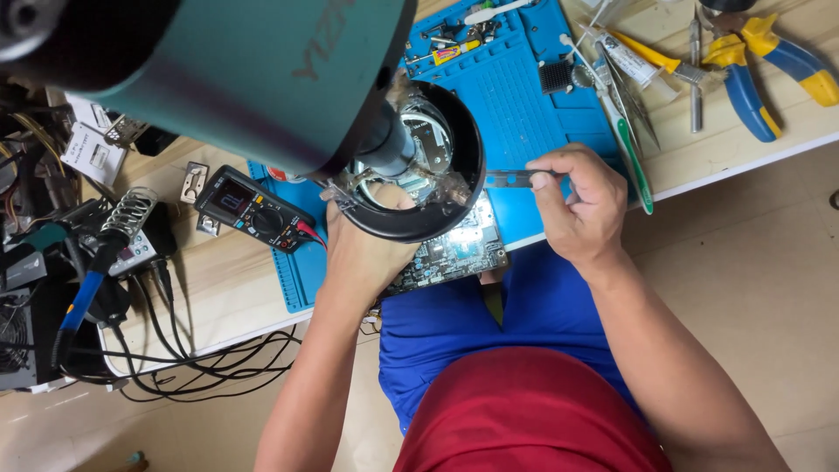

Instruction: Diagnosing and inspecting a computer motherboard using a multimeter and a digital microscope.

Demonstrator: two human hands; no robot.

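Circuit board (454,249) lies on the blue mat (524,114) under the microscope's ring light (411,166), so I pin it flat with my left hand (367,249) while my right hand (581,205), closed around the tweezers (511,179), should brace and approach at a low angle.

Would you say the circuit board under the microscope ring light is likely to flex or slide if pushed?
The circuit board is probably stiff, being a flat populated panel. It overhangs the blue mat edge, so a push might tip it. The left hand rests on it, likely steadying it; the right hand holds a thin tool.
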